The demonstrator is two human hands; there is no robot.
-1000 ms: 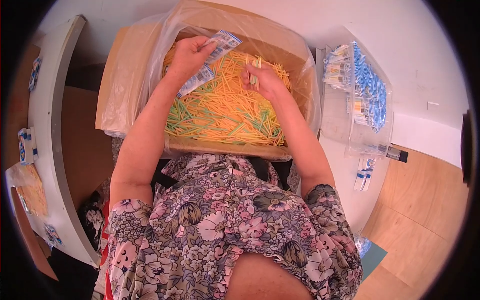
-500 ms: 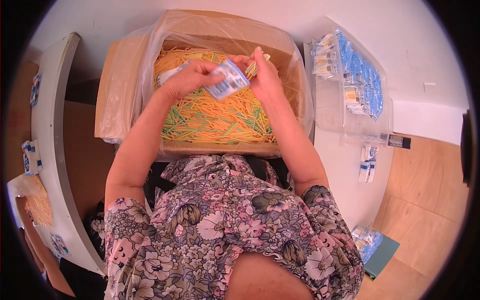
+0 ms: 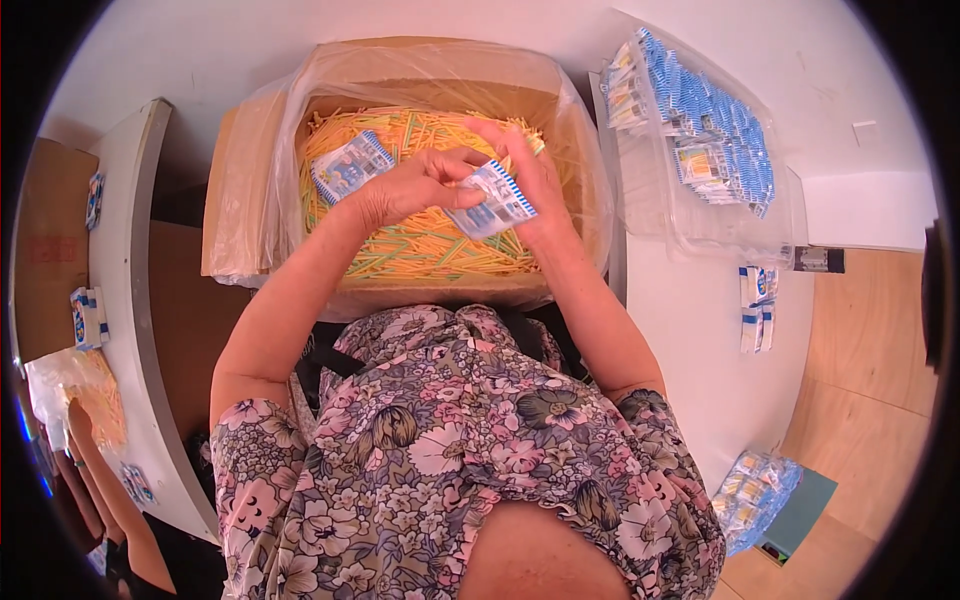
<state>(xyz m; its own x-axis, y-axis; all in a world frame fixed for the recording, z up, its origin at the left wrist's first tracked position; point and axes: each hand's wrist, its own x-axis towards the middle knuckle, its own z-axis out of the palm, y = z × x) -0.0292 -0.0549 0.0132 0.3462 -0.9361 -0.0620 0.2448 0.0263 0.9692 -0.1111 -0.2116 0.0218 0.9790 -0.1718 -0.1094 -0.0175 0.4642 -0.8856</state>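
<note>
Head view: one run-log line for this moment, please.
left hand: pinching small blue-and-white packet | right hand: supporting same packet | below: plastic-lined cardboard box of yellow, orange and green sticks

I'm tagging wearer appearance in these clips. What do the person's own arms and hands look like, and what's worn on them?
Both forearms are bare to above the elbow. The left hand and right hand wear no gloves; no rings or watch can be made out. Short sleeves of a floral dress in pink, grey and cream cover the upper arms.
</note>
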